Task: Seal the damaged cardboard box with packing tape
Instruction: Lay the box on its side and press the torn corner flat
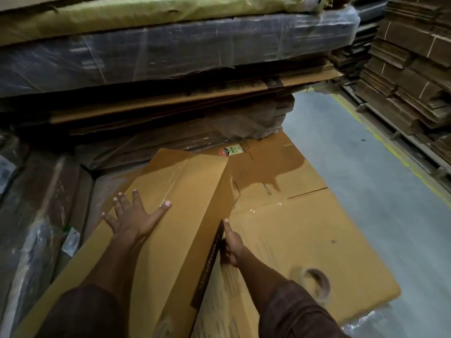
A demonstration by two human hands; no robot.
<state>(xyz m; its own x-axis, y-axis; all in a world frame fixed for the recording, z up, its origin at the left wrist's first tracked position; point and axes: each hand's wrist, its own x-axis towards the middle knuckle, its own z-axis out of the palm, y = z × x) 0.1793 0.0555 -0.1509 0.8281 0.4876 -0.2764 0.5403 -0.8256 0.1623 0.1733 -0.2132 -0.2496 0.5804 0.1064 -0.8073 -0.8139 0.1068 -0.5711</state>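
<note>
Item: cardboard box (170, 215), one, long and partly folded, lying on a flattened cardboard sheet (305, 240) on the warehouse floor (366, 167). Likely light, stiff along its creases, glossy where taped; best held at its edges. Left hand (133, 215) presses flat, fingers spread, on the top panel; right hand (233, 245) grips the end edge (fingers partly hidden). Tape roll (316, 285): one, lying near on the sheet.

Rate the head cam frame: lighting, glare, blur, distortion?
Head view: dim and warm, with the stacked cardboard behind nearly black; glare streaks on the plastic wrap and a glint on the tape strip; left hand and right hand reasonably sharp on the cardboard box, tape roll soft; wide-angle bowing at the edges.
</note>
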